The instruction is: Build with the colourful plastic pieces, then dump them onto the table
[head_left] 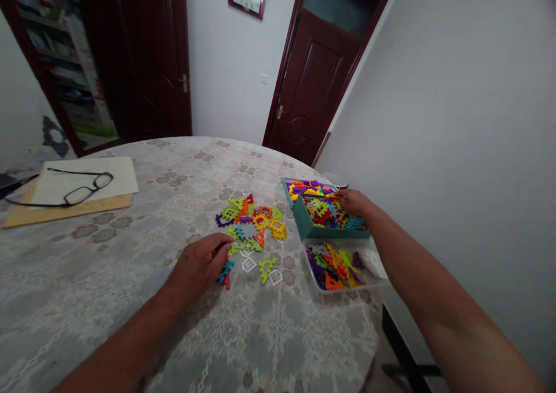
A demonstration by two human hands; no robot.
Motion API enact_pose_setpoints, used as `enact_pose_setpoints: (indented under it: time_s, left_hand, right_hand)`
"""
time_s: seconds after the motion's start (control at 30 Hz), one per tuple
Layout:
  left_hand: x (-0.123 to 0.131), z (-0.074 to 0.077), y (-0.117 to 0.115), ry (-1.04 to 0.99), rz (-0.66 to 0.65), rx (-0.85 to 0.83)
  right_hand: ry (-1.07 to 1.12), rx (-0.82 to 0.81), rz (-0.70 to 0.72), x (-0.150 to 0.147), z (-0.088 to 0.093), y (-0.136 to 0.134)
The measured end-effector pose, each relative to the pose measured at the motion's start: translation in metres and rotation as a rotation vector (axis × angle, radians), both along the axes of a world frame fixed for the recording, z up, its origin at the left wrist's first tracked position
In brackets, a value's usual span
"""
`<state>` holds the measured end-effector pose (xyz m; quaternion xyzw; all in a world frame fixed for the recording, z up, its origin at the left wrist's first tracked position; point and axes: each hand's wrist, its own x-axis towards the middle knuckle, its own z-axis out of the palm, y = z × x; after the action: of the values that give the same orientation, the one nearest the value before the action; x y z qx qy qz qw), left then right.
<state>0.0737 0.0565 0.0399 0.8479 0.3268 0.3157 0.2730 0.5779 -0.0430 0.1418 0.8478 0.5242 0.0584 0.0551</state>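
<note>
My left hand (197, 264) rests at the near left edge of a loose pile of colourful plastic interlocking pieces (247, 230), its fingers curled. A blue toothed piece (226, 270) and a pink piece stick out beneath its thumb; whether they are gripped is hidden. To the right, a lime green triangular frame piece (266, 269) lies apart, close to the patterned cloth. My right hand (354, 202) reaches over the far right rim of a teal box (309, 225) filled with mixed pieces. Its fingertips are among the pieces, so their hold cannot be seen.
In front of the teal box stands a clear plastic tub (319, 290) with more pieces and a whitish item. Behind is a second container (286, 191) of pieces. Eyeglasses (80, 195) lie on papers (124, 175) at the left. The round table (174, 335) ends near a wall at right.
</note>
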Motion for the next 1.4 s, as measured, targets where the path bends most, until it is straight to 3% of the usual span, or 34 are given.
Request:
enact_pose_setpoints:
  time_s: [0.2, 0.33, 0.5, 0.7, 0.87, 1.03, 1.17, 1.27, 1.4]
  left_hand:
    - [-0.008, 0.003, 0.014, -0.075, 0.177, 0.011]
    - [-0.018, -0.002, 0.036, -0.137, 0.380, -0.078]
    - [-0.023, -0.013, 0.052, -0.077, 0.475, -0.177]
    - [-0.023, -0.018, 0.053, -0.062, 0.440, -0.186]
    - [-0.023, -0.020, 0.053, -0.086, 0.410, -0.178]
    - [-0.020, -0.024, 0.054, -0.089, 0.378, -0.187]
    - [-0.020, -0.024, 0.054, -0.115, 0.366, -0.206]
    - [-0.023, -0.020, 0.055, -0.182, 0.378, -0.238]
    - [-0.026, -0.010, 0.055, -0.270, 0.392, -0.304]
  right_hand:
    - [-0.053, -0.030, -0.078, -0.011, 0.003, -0.007]
    - [-0.161, 0.182, -0.018, -0.042, 0.004, -0.014]
    - [-0.071, 0.493, 0.282, -0.147, -0.005, -0.028]
    - [0.391, 0.301, 0.583, -0.288, -0.062, -0.034]
    - [0.478, 0.266, 0.613, -0.352, -0.105, -0.020]
    - [0.460, 0.309, 0.582, -0.366, -0.125, -0.015]
    - [0.537, 0.475, 0.624, -0.357, -0.134, -0.019]
    - [0.614, 0.593, 0.590, -0.348, -0.138, -0.018]
    - [0.637, 0.630, 0.568, -0.341, -0.141, -0.012]
